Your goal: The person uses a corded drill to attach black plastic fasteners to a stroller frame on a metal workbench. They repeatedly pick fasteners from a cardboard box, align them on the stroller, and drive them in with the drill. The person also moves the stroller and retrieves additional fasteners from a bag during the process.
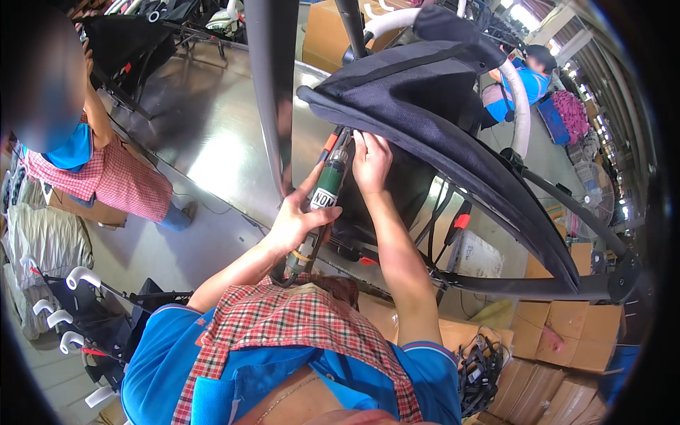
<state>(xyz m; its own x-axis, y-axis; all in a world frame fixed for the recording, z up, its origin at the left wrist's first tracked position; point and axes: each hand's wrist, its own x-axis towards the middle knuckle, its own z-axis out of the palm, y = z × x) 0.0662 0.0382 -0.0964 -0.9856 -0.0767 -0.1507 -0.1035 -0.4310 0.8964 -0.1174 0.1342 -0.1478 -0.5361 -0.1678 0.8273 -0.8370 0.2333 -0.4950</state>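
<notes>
My left hand (304, 219) is wrapped round a green power screwdriver (331, 177), its nose pointing away from me. The tip reaches the lower edge of a dark fabric canopy (418, 99), which belongs to what looks like a stroller. An orange-and-black strip (329, 146) lies along the tool's left side. Close to the tip, my right hand (371, 159) has its fingers bent together against the canopy's underside. Whatever those fingertips pinch is hidden by the hand and the cloth.
A shiny metal worktable (212, 134) runs beneath the frame. A dark upright tube (273, 85) stands left of the canopy, and a pale curved handle (520, 106) rises at its right. One co-worker (92, 156) stands at left, another (524, 81) at far right. Cardboard boxes (567, 333) sit lower right.
</notes>
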